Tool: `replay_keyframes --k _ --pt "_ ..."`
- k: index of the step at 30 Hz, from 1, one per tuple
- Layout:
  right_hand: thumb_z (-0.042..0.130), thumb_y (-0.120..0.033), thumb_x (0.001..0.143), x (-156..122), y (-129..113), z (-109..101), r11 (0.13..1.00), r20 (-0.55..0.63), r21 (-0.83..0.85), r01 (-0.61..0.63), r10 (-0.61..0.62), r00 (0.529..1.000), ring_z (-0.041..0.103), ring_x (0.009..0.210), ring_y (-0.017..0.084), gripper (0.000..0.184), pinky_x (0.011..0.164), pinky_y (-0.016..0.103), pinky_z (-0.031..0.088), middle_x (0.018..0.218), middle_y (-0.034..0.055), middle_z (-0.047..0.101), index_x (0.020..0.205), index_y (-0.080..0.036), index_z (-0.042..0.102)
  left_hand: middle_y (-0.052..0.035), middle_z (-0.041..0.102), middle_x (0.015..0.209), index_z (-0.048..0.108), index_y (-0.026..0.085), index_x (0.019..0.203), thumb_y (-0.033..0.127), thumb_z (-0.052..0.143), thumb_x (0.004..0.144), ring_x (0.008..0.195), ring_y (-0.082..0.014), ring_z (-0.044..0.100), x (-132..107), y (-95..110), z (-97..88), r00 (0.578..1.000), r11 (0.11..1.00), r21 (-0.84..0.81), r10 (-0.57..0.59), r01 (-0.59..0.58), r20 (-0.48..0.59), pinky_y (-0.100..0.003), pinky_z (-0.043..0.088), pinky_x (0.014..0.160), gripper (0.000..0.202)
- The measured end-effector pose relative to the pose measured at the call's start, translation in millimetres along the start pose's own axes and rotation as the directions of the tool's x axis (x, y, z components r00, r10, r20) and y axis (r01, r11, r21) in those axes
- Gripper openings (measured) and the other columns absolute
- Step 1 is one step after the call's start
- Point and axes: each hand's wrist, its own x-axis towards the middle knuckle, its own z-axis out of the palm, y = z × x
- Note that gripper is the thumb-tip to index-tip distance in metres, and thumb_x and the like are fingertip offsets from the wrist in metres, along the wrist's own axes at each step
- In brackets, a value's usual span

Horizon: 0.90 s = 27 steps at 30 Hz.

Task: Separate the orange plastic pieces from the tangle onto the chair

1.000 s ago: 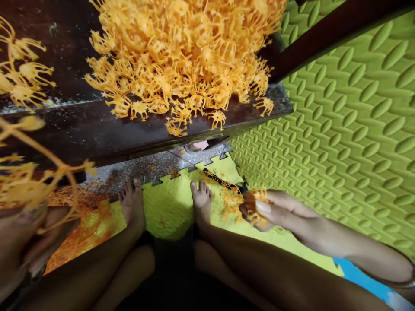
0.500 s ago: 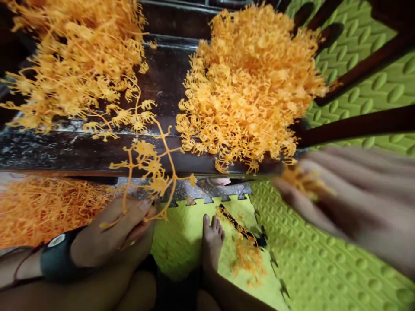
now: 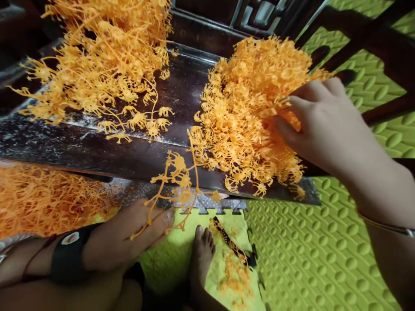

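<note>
Fingers of the right hand [image 3: 319, 123] curl into the orange plastic-sprue heap [image 3: 249, 125] at 2 o'clock on the dark desk [image 3: 97, 149], while the left hand [image 3: 128, 237], at 7 o'clock, pinches one branched sprue [image 3: 178, 185].

Two hands show: the left hand [image 3: 129, 239] pinches one orange sprue [image 3: 177, 185], and the right hand [image 3: 319, 125] grips into one pile. Two orange piles sit on the one dark bench [image 3: 97, 147]: a left pile [image 3: 97, 65] and a right pile [image 3: 249, 116]. A third heap [image 3: 42, 203] lies on the floor. One bare foot [image 3: 201, 255] shows on the green mat [image 3: 311, 255]. One black wristband [image 3: 66, 259].
</note>
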Motion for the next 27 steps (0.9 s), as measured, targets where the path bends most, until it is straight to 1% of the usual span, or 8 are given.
replay_keyframes --k 2,5,8,12,17,19,23,27 --pt "0.042 -0.044 0.092 -0.7 0.4 -0.2 1.000 0.002 0.000 -0.013 0.013 1.000 0.038 0.114 0.045 0.032 0.093 0.061 0.035 0.100 0.0185 0.046 0.092 -0.020 0.062 0.0034 0.039 0.052 0.035 0.020 0.057 0.041 0.021 0.100 0.049 -0.0118 0.039 1.3 0.4 -0.1 1.000 1.000 0.009 -0.005 0.005 0.015 -0.026 0.032 0.053 0.050" --pt "0.035 -0.043 0.095 -1.2 -0.9 -0.2 0.998 -0.045 0.014 -0.056 0.056 0.997 0.037 0.116 0.046 0.038 0.093 0.063 0.034 0.113 0.0193 0.048 0.093 -0.020 0.066 0.0041 0.037 0.051 0.035 0.019 0.056 0.041 0.022 0.100 0.048 -0.0104 0.038 3.0 1.4 0.1 1.000 1.000 0.004 -0.016 0.016 0.013 -0.025 0.031 0.053 0.051" --pt "0.038 -0.042 0.094 -1.0 -1.2 1.7 0.997 -0.115 0.009 -0.075 0.076 0.990 0.041 0.113 0.043 0.035 0.091 0.061 0.034 0.116 0.0162 0.051 0.090 -0.023 0.067 0.0041 0.037 0.050 0.035 0.019 0.054 0.040 0.021 0.099 0.047 -0.0100 0.038 4.6 3.3 0.3 0.999 1.000 -0.007 -0.030 0.030 0.019 -0.024 0.031 0.052 0.052" --pt "0.044 -0.043 0.092 -2.6 -0.3 2.7 0.994 -0.174 0.059 -0.087 0.096 0.980 0.044 0.111 0.040 0.028 0.090 0.057 0.036 0.113 0.0154 0.050 0.104 -0.028 0.064 0.0041 0.038 0.050 0.035 0.019 0.054 0.039 0.021 0.099 0.047 -0.0103 0.039 5.2 5.5 0.2 0.999 0.999 0.002 -0.035 0.035 0.031 -0.024 0.033 0.054 0.051" --pt "0.051 -0.044 0.089 -12.9 -12.4 -4.8 0.994 -0.310 0.045 -0.097 0.106 0.945 0.045 0.112 0.041 0.040 0.096 0.055 0.034 0.118 0.0184 0.050 0.122 -0.022 0.055 0.0037 0.036 0.049 0.033 0.020 0.054 0.038 0.020 0.099 0.046 -0.0111 0.038 4.1 6.6 -0.1 0.999 1.000 0.005 -0.019 0.019 0.044 -0.025 0.033 0.054 0.050" --pt "0.049 -0.044 0.090 -16.6 -19.7 -7.2 0.994 -0.297 0.016 -0.108 0.108 0.949 0.046 0.112 0.041 0.041 0.095 0.054 0.034 0.115 0.0189 0.053 0.120 -0.018 0.058 0.0031 0.037 0.050 0.032 0.020 0.055 0.038 0.020 0.100 0.047 -0.0120 0.039 4.4 6.7 -0.1 0.999 0.999 0.028 -0.018 0.017 0.049 -0.025 0.033 0.055 0.049" --pt "0.041 -0.041 0.094 -13.1 -26.5 -1.6 0.986 -0.212 0.009 -0.166 0.164 0.963 0.048 0.109 0.039 0.035 0.091 0.055 0.034 0.104 0.0165 0.060 0.104 -0.019 0.067 0.0029 0.036 0.051 0.030 0.020 0.056 0.038 0.018 0.100 0.048 -0.0126 0.037 5.7 6.4 0.4 0.997 0.999 0.048 0.003 -0.007 0.073 -0.026 0.032 0.055 0.048" --pt "0.047 -0.040 0.093 -2.4 -25.2 9.6 0.970 -0.195 0.043 -0.238 0.242 0.951 0.054 0.099 0.035 0.026 0.090 0.056 0.037 0.094 0.0127 0.064 0.098 -0.022 0.065 0.0031 0.032 0.052 0.027 0.021 0.058 0.041 0.018 0.100 0.048 -0.0125 0.033 5.5 5.9 1.8 0.996 0.999 0.042 0.013 -0.017 0.088 -0.027 0.029 0.052 0.048"
